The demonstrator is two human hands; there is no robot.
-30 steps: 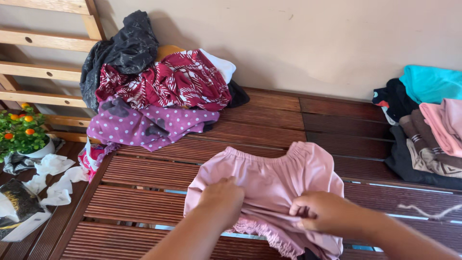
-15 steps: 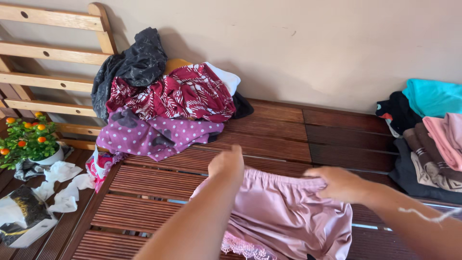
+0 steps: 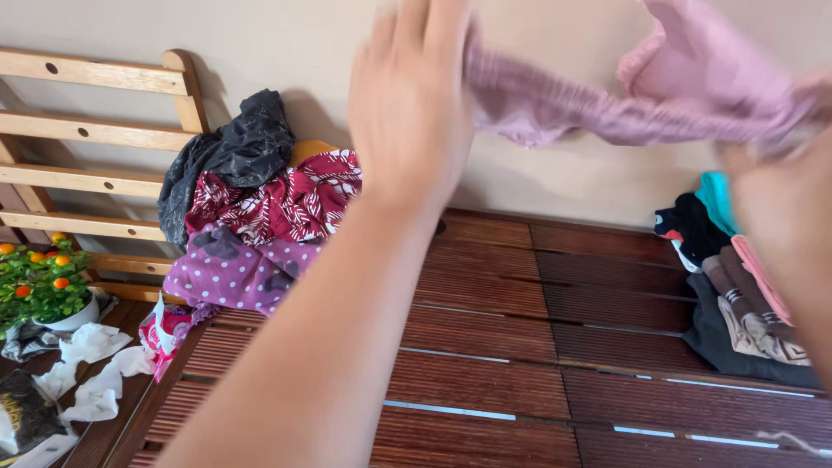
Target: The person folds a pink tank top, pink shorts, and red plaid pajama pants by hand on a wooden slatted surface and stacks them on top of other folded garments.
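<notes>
Both my hands hold a pair of pale pink shorts (image 3: 624, 104) up high in front of the wall, stretched by its gathered elastic waistband. My left hand (image 3: 412, 95) grips the left end of the waistband near the top of the view. My right hand (image 3: 784, 204) is close to the camera at the right edge and holds the other end; its fingers are blurred. The shorts hang clear above the dark wooden slatted platform (image 3: 520, 347).
A heap of clothes lies at the back left: a black garment (image 3: 230, 156), a red and white patterned one (image 3: 286, 199), a purple polka-dot one (image 3: 234, 273). A stack of folded clothes (image 3: 737, 286) sits at right. A wooden rack (image 3: 95, 147), potted plant (image 3: 39, 282) and white papers (image 3: 87, 381) are at left.
The pink shorts were lying on the platform under my hands; I took the waistband in both hands and lifted the shorts up in front of the wall.
</notes>
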